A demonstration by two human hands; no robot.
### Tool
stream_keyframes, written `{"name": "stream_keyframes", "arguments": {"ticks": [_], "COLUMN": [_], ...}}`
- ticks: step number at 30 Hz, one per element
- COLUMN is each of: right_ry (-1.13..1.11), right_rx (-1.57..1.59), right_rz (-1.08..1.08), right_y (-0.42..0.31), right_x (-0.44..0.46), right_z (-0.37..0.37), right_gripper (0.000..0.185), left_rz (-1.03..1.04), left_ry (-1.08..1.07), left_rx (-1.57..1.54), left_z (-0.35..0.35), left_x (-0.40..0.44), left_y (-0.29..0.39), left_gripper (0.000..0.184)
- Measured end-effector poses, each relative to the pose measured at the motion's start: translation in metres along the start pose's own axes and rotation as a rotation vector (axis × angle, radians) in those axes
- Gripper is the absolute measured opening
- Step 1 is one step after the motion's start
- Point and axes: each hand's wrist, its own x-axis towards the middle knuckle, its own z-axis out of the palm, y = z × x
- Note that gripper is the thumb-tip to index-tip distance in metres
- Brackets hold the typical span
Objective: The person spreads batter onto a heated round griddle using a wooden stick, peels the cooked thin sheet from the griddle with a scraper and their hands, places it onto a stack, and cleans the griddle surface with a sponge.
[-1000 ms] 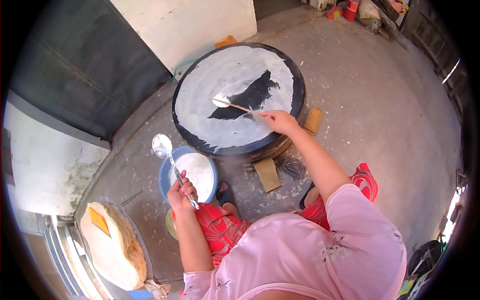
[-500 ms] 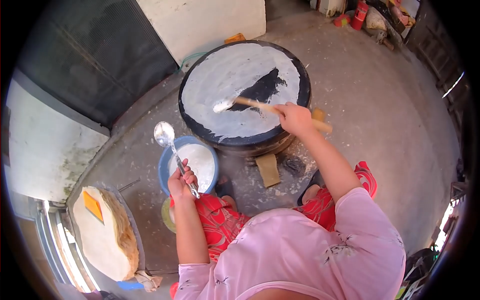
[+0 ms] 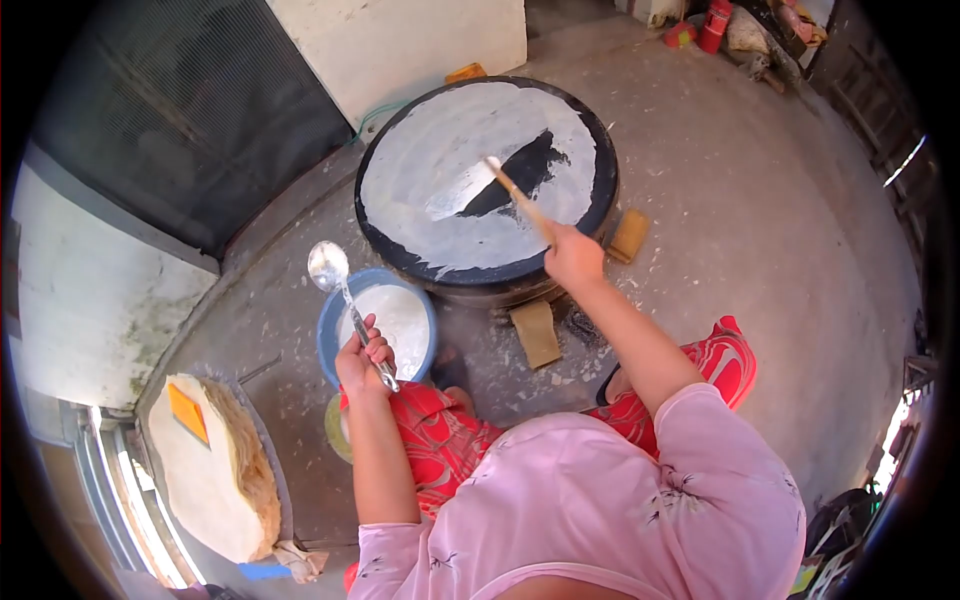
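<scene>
My right hand (image 3: 575, 257) is wrapped around the wooden handle of a batter spreader (image 3: 515, 195). Its far end rests in the white batter (image 3: 420, 140) coating a large round black griddle (image 3: 606, 185), beside a dark uncovered patch. My left hand (image 3: 364, 365) grips a metal ladle (image 3: 328, 266) by its handle, bowl upward, above my knee. Under the ladle stands a blue basin (image 3: 325, 345) holding white batter (image 3: 402, 325).
At lower left lies a tall stack of thin pale flatbreads (image 3: 205, 490) with an orange scraper (image 3: 188, 413) on top. A yellow-brown block (image 3: 628, 236) and a tan piece (image 3: 537, 335) lie beside the griddle. A red cylinder (image 3: 713, 28) stands far right.
The spreader's end has moved up and right across the griddle, drawing batter towards the dark patch. My right hand has shifted slightly down. The left hand and ladle stay nearly still.
</scene>
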Motion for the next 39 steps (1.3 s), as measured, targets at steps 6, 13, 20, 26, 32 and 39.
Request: {"name": "stream_keyframes", "arguments": {"ticks": [6, 13, 20, 26, 32, 39], "right_ry": [-0.080, -0.036, -0.014, 0.022, -0.041, -0.115], "right_rx": [-0.060, 0.205, -0.126, 0.042, -0.040, 0.426], "right_rz": [-0.215, 0.218, 0.051, 0.078, 0.228, 0.437], "right_y": [0.010, 0.016, 0.064, 0.043, 0.073, 0.128], "right_x": [-0.020, 0.001, 0.023, -0.001, 0.024, 0.047], "right_z": [0.010, -0.008, -0.007, -0.006, -0.023, 0.007], "right_gripper": [0.045, 0.041, 0.043, 0.045, 0.041, 0.034], "left_rz": [-0.019, 0.015, 0.005, 0.018, -0.010, 0.017], "left_ry": [-0.007, 0.012, 0.023, 0.028, 0.016, 0.001], "left_rx": [-0.016, 0.015, 0.018, 0.010, 0.024, 0.002], "left_z": [0.001, 0.003, 0.004, 0.007, 0.004, 0.000], "left_x": [0.002, 0.001, -0.001, 0.003, 0.002, 0.008], "left_y": [0.001, 0.000, -0.003, -0.004, -0.003, -0.002], "left_gripper": [0.030, 0.031, 0.031, 0.031, 0.033, 0.036]}}
